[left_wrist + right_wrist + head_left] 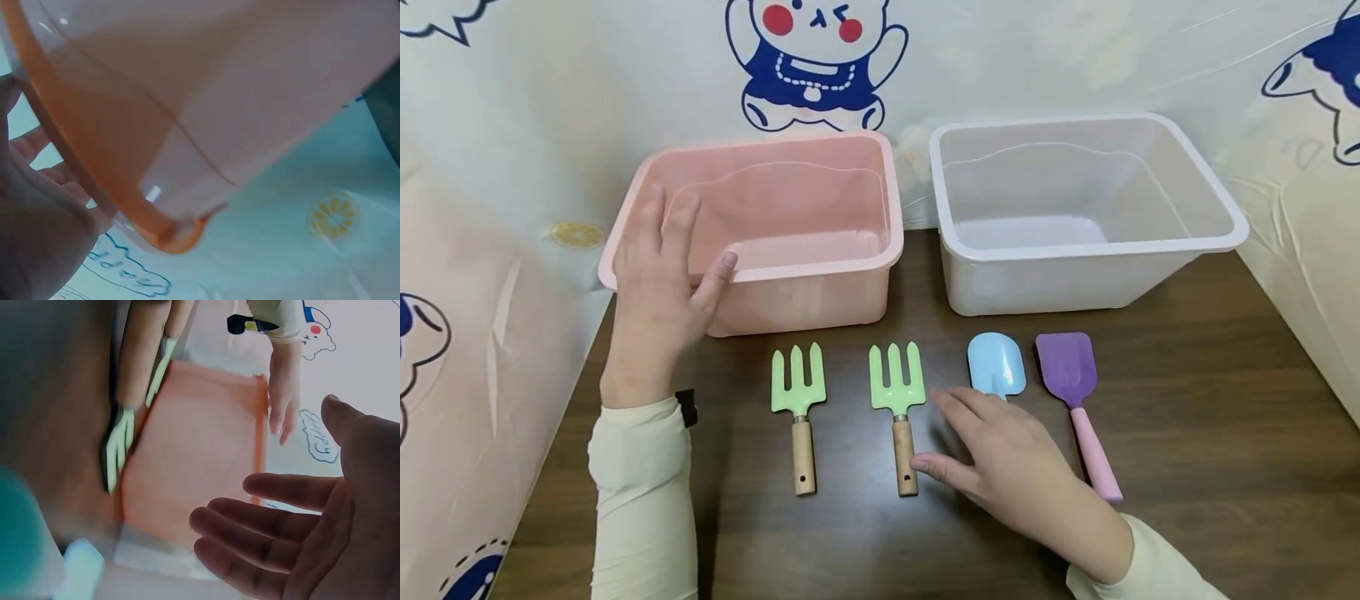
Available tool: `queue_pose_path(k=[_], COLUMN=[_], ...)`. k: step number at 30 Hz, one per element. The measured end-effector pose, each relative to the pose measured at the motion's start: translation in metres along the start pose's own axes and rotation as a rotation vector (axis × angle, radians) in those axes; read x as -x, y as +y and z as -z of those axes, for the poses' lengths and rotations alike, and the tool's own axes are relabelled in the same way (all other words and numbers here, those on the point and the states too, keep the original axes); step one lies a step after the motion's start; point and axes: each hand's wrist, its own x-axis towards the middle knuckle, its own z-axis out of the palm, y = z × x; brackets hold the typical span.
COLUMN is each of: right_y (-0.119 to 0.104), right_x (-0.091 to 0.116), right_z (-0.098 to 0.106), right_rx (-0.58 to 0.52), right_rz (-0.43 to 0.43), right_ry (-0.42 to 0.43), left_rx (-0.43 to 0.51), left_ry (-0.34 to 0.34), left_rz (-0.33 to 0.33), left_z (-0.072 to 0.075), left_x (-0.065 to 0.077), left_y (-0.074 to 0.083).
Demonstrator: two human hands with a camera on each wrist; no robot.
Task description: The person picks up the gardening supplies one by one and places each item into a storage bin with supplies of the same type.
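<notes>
My left hand, fingers spread, is over the near left corner of a pink plastic bin. In the left wrist view that hand lies alongside the bin's rim; whether it touches cannot be told. My right hand reaches in low over the tabletop, between a green hand fork and a purple shovel with a pink handle. It covers the handle of a light blue shovel. The right wrist view shows its fingers extended, holding nothing. Another green hand fork with a wooden handle lies further left.
A white bin stands at the back right, beside the pink one. Behind both hangs a pale cloth with cartoon prints, which also borders the sides of the dark wooden table.
</notes>
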Motion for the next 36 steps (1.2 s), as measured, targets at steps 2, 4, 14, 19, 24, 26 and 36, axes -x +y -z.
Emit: queue_pose_path(k=[2,4,14,19,24,26,36], right_y=[-0.005,-0.01,-0.028,-0.029,-0.03,-0.031,-0.033], right_x=[0.003,0.005,0.008,0.01,0.014,0.016,0.021], right_z=[-0.006,-0.012,-0.049,-0.069,-0.083,-0.086,-0.093], right_rx=[-0.04,-0.084,-0.602,-0.621,-0.423,-0.317,-0.078], right_rz=[-0.008,-0.017,-0.284,-0.371,-0.466,-0.49,-0.433], right_ry=[0.008,0.013,0.034,0.122,0.112,0.065,-0.034], left_rx=[-0.001,0.001,-0.002,0.004,0.025,0.034,0.024], left_ry=[-0.006,-0.015,-0.075,-0.077,-0.053,-0.054,-0.136], left_rz=[0.035,0.064,0.202,0.23,0.27,0.3,0.408], left_z=[0.003,0.005,0.012,0.013,0.016,0.018,0.019], left_x=[0.002,0.004,0.007,0.007,0.008,0.008,0.011], left_y=[-0.007,-0.012,-0.026,-0.028,-0.033,-0.034,-0.033])
